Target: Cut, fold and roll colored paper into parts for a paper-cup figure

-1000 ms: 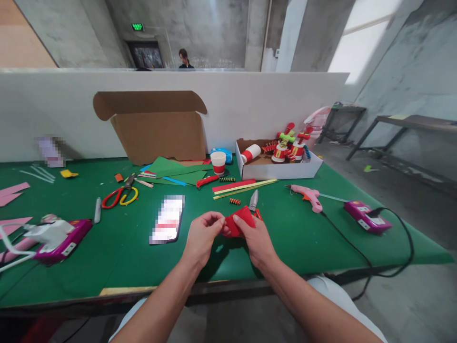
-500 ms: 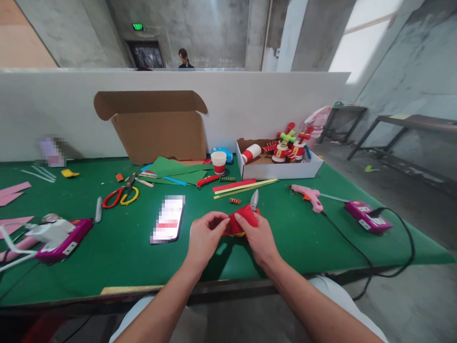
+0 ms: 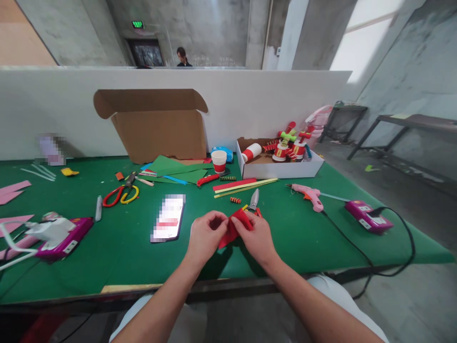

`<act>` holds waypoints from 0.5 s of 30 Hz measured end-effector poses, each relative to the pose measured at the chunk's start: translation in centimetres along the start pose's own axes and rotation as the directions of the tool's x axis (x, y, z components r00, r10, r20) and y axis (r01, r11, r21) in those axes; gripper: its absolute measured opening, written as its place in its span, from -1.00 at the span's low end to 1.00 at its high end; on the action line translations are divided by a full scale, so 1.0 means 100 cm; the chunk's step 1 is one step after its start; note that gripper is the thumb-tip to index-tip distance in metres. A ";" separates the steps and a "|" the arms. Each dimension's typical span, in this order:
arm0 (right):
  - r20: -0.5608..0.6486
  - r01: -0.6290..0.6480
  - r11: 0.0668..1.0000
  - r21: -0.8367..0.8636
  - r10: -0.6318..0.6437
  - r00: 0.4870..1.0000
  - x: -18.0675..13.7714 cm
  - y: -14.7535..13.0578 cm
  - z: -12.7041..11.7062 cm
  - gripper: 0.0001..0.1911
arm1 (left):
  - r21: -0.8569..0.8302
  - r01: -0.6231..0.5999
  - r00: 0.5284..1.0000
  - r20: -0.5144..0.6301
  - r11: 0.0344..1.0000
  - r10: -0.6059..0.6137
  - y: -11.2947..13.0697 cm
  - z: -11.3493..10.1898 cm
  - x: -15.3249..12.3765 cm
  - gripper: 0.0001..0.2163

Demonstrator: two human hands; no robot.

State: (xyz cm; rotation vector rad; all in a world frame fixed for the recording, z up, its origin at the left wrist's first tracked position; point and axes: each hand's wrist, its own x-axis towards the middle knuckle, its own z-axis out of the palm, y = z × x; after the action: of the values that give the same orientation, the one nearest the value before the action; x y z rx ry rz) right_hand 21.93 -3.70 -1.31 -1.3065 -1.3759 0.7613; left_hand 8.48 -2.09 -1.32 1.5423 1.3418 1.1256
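A small piece of red paper (image 3: 235, 227) is pinched between both hands above the green table. My left hand (image 3: 207, 234) closes thumb and fingertips on its left side. My right hand (image 3: 257, 233) grips the right side, thumb on top, with its other fingers partly hidden behind the paper. Just beyond the right hand lie scissors (image 3: 254, 199) with red and yellow handles, partly covered by that hand and the paper. A short red-and-yellow folded paper spring (image 3: 235, 200) rests past the paper, and red and yellow strips (image 3: 246, 186) lie farther back.
A phone (image 3: 168, 218) lies left of my hands, with other scissors (image 3: 121, 193) beyond it. A paper cup (image 3: 219, 161) stands near a white box (image 3: 282, 169) of cup figures. At right are a pink glue gun (image 3: 307, 194) and a purple power strip (image 3: 367, 216) with a cable.
The red paper has turned in my fingers, its lower left corner now pointing down toward me. More of the scissors' handles shows behind it. Both hands stay in nearly the same place.
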 end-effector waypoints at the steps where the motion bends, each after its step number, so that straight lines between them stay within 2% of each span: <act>1: 0.000 -0.006 1.000 0.002 0.006 1.000 0.000 0.001 0.000 -0.74 | 0.027 -0.018 1.000 -0.009 0.999 0.018 0.001 0.000 0.000 -0.89; 7: -0.030 -0.108 0.990 0.095 0.112 0.993 0.001 0.003 0.002 -0.74 | 0.132 -0.105 0.988 -0.100 0.986 0.119 0.007 0.002 -0.003 -0.93; 11: 0.004 -0.222 0.932 0.286 0.230 0.973 0.000 0.001 0.003 -0.73 | -0.060 0.016 1.000 -0.018 0.998 -0.017 0.005 0.002 -0.002 -0.90; 15: 0.098 -0.352 0.804 0.479 0.350 0.932 0.000 0.000 0.005 -0.71 | -0.293 0.166 0.986 0.071 0.941 -0.152 0.004 0.003 0.000 -0.82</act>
State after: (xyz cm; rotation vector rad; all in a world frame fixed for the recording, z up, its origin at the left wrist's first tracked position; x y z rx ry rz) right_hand 21.41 -3.64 -1.42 -1.1524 -0.8566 1.2765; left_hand 8.92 -2.13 -1.07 1.2121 1.1801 1.1243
